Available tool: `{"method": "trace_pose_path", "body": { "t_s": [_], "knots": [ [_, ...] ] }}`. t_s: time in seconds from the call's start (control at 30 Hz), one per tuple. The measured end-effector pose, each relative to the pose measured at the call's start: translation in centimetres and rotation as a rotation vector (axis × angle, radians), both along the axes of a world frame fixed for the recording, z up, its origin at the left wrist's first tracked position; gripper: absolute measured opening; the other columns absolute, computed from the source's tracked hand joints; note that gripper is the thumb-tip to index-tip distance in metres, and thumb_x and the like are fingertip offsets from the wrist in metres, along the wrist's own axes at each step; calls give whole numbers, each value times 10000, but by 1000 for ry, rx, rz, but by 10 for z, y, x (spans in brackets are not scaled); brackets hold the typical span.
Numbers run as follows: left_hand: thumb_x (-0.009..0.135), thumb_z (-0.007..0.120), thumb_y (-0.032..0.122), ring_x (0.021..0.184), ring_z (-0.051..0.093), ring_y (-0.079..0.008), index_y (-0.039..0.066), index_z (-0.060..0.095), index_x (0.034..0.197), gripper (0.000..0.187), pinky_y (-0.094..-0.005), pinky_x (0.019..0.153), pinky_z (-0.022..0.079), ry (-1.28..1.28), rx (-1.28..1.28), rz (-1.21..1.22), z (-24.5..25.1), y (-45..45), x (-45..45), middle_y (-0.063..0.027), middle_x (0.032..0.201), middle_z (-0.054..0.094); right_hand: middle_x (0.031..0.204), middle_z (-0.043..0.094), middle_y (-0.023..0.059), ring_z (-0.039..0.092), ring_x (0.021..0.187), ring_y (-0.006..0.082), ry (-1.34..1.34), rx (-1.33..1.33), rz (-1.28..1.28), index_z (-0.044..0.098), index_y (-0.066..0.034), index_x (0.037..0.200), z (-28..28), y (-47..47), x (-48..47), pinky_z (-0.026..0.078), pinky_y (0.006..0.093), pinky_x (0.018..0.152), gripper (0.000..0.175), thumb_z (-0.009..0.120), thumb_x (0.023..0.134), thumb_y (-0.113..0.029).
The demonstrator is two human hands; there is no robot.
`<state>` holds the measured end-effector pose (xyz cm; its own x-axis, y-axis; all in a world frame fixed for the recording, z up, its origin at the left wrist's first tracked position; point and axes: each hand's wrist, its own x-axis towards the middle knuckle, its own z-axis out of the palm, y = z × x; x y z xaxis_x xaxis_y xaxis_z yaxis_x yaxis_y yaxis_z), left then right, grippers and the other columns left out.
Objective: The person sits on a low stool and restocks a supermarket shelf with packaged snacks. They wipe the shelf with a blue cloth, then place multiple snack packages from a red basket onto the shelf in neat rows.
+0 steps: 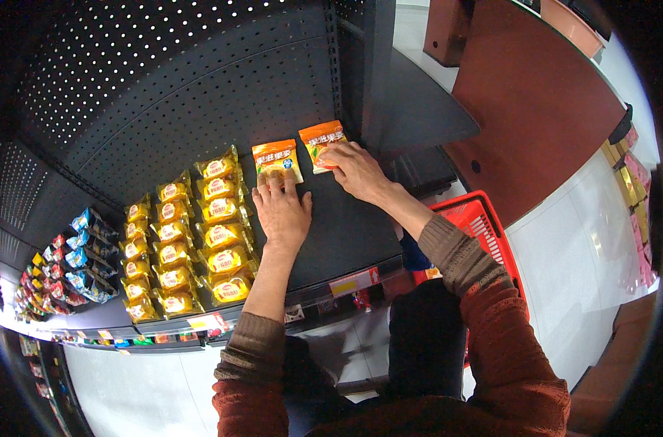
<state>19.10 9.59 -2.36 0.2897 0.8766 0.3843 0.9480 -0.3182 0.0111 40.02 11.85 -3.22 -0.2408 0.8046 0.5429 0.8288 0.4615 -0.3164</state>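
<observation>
Two orange-and-yellow snack packets lie side by side on a dark shelf (347, 229), near its perforated back panel. My left hand (283, 213) rests its spread fingertips on the lower part of the left packet (275, 154), the thumb held apart. Over the lower right of the right packet (320, 136) sits my right hand (361, 172), its fingers touching the front. Whether those fingers pinch the packet is hidden. Left of my left hand stand rows of yellow-wrapped cakes (220, 236), lined up front to back.
Blue snack bags (88, 257) and red packets (55, 273) stand farther left. A red shopping basket (489, 229) is beside my right forearm. Price labels (356, 282) run along the shelf's front edge. A brown counter panel (533, 104) rises at the right.
</observation>
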Motion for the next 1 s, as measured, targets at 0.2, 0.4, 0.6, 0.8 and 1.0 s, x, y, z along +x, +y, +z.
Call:
{"method": "trace_pose_path", "body": {
  "t_s": [0.2, 0.4, 0.6, 0.8, 1.0],
  "knots": [
    [971, 619, 435, 1431, 378, -443, 144, 522, 1472, 587, -546, 1131, 375, -17, 53, -48, -7, 8, -3, -167, 1556, 425, 1283, 616, 108, 574, 1204, 353, 4, 53, 28, 659, -91, 1212, 2, -2, 0, 481, 459, 1043, 347, 641, 875, -9],
    [989, 583, 474, 1394, 403, -462, 164, 516, 1479, 584, -541, 1078, 423, -5, 16, 4, -4, 4, 2, -177, 1545, 427, 1316, 614, 125, 566, 1214, 355, -6, 17, 2, 652, -73, 1242, -5, 3, 2, 468, 457, 1069, 369, 632, 878, -15],
    [992, 566, 498, 1411, 388, -438, 169, 490, 1509, 617, -512, 1094, 404, 14, -42, 55, 0, 3, 4, -177, 1570, 404, 1322, 610, 141, 566, 1218, 355, -13, 9, 14, 643, -54, 1253, -1, 1, 2, 466, 457, 1072, 374, 629, 881, -24],
    [995, 557, 505, 1432, 367, -436, 172, 477, 1523, 630, -503, 1122, 376, 22, -67, 59, 0, 6, 3, -177, 1589, 386, 1329, 611, 134, 563, 1233, 344, -6, 5, 12, 629, -73, 1244, -1, 2, 2, 461, 438, 1077, 364, 631, 887, 0],
    [987, 575, 493, 1443, 357, -434, 156, 465, 1527, 646, -506, 1144, 349, 5, -51, 45, -3, 6, 1, -192, 1599, 368, 1331, 613, 128, 559, 1245, 336, -2, 17, 19, 627, -71, 1255, -2, 3, 4, 453, 438, 1088, 366, 637, 893, -16]
  ]
}}
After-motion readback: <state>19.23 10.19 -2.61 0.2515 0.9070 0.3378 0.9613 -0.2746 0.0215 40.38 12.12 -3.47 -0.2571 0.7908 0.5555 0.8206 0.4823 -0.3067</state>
